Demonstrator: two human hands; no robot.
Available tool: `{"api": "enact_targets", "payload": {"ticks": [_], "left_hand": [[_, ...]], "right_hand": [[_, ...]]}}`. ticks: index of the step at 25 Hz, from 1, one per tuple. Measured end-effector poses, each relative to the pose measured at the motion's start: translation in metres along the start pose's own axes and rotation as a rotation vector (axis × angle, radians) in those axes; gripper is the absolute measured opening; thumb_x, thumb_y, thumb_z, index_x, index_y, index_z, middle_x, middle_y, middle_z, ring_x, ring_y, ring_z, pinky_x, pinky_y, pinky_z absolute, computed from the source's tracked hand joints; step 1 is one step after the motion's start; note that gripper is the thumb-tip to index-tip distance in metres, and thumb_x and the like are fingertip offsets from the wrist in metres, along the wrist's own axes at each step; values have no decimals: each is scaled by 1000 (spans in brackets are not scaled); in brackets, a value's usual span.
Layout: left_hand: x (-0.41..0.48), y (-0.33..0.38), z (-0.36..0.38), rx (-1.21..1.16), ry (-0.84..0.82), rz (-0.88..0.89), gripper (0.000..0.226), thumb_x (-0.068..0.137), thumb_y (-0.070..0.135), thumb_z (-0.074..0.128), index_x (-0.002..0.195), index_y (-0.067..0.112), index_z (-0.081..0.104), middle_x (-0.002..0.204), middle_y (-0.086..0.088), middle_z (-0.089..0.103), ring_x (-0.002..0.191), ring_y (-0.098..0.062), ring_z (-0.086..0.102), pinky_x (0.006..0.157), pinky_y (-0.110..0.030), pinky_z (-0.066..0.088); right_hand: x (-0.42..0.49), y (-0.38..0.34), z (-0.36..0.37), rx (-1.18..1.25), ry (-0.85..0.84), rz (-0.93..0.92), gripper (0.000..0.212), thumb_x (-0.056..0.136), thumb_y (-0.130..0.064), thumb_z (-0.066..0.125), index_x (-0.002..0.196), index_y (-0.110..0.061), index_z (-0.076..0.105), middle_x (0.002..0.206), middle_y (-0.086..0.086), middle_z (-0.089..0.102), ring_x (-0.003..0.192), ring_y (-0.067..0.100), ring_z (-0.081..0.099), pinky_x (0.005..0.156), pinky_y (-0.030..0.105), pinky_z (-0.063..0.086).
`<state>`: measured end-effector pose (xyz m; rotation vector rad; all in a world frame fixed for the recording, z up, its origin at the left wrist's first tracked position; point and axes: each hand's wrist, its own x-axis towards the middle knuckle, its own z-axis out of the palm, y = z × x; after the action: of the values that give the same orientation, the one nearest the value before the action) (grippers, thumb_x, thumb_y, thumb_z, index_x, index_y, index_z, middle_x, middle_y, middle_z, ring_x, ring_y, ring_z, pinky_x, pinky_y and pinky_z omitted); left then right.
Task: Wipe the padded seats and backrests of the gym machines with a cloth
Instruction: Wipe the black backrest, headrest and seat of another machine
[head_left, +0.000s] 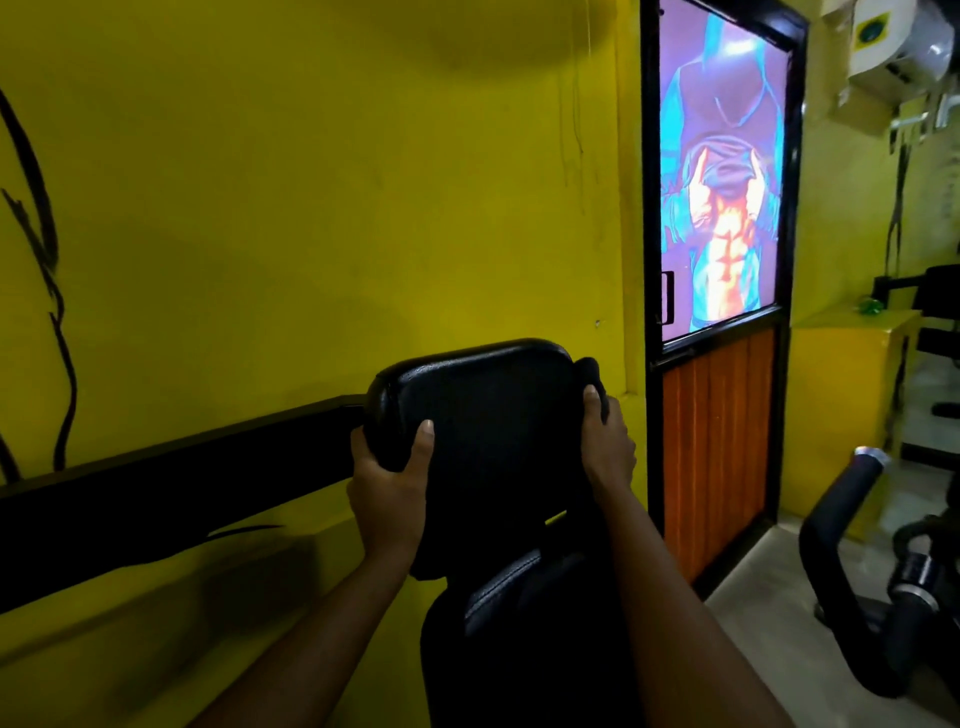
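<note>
A black padded backrest (483, 410) stands upright in the middle of the view, in front of a yellow wall. My left hand (389, 483) grips its lower left edge, thumb on the front face. My right hand (605, 441) is wrapped around the right edge and presses a dark cloth (592, 376) against that side; only a small bunched part of the cloth shows above my fingers. Below the backrest, a black padded seat (509, 649) lies between my forearms.
A black machine beam (171, 499) runs left from the backrest along the wall. A door (722, 312) with a poster and orange lower panel is at the right. A black curved handle (841, 519) of another machine stands on the floor at lower right.
</note>
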<state>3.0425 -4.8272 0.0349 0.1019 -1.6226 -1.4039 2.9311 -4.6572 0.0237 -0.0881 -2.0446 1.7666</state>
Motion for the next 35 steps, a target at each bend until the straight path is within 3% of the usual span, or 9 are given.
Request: {"api": "enact_targets", "payload": {"ticks": [7, 10, 12, 14, 17, 21, 27, 32, 35], "left_hand": [[2, -5, -2, -40, -42, 25, 40, 86, 26, 64, 120, 9, 53, 101, 3, 58, 90, -12, 56, 64, -7, 43], [5, -9, -1, -59, -41, 23, 40, 84, 34, 67, 116, 14, 53, 98, 8, 59, 86, -5, 58, 65, -4, 45], [4, -8, -2, -96, -47, 29, 42, 78, 42, 62, 112, 19, 51, 94, 16, 58, 85, 4, 56, 65, -2, 45], [3, -8, -2, -113, -58, 24, 41, 82, 36, 65, 115, 17, 51, 94, 16, 57, 85, 2, 56, 65, -2, 46], [1, -2, -4, -75, -70, -19, 39, 90, 25, 60, 124, 9, 50, 100, 7, 57, 90, -10, 56, 62, -4, 45], [-4, 10, -9, -48, -139, -70, 48, 90, 28, 58, 132, 10, 44, 111, 3, 52, 102, -13, 52, 66, -8, 39], [-6, 9, -27, -144, -333, -249, 62, 94, 35, 50, 147, 18, 25, 139, -5, 46, 122, -21, 49, 86, -24, 43], [-12, -7, -38, -408, -511, -364, 75, 85, 37, 57, 147, 39, 15, 139, 5, 45, 117, -10, 51, 84, -27, 45], [-13, -11, -39, -433, -521, -364, 83, 81, 35, 64, 147, 41, 14, 137, 6, 47, 118, -10, 51, 88, -31, 46]], "right_hand": [[6, -4, -3, -33, -59, -126, 52, 94, -55, 32, 141, -33, 31, 134, 17, 48, 122, 37, 46, 99, 45, 39], [11, -14, 1, -59, -66, -179, 51, 95, -53, 32, 142, -34, 28, 133, 17, 48, 121, 37, 47, 96, 42, 37], [-5, 3, 1, -36, -18, -134, 52, 96, -52, 32, 144, -33, 26, 136, 16, 47, 122, 36, 45, 95, 41, 36], [-30, 16, 3, -15, 29, 0, 56, 96, -52, 30, 147, -32, 19, 139, 20, 40, 125, 38, 42, 100, 43, 33], [-58, 10, 16, 15, 82, 153, 60, 96, -52, 26, 149, -32, 6, 139, 27, 33, 124, 43, 38, 104, 48, 33], [-107, 0, 36, -11, 71, 190, 62, 98, -46, 26, 148, -30, -6, 142, 28, 30, 127, 42, 35, 106, 48, 31], [-175, 0, 53, -129, -41, -22, 65, 97, -45, 29, 146, -33, -12, 146, 22, 25, 129, 36, 36, 103, 41, 36], [-121, -2, 32, -135, 50, 129, 64, 99, -42, 29, 148, -25, -8, 139, 27, 33, 121, 41, 43, 97, 43, 37], [-148, -3, 48, -189, 66, 58, 64, 98, -42, 29, 148, -25, -7, 137, 25, 35, 121, 40, 42, 100, 44, 36]]}}
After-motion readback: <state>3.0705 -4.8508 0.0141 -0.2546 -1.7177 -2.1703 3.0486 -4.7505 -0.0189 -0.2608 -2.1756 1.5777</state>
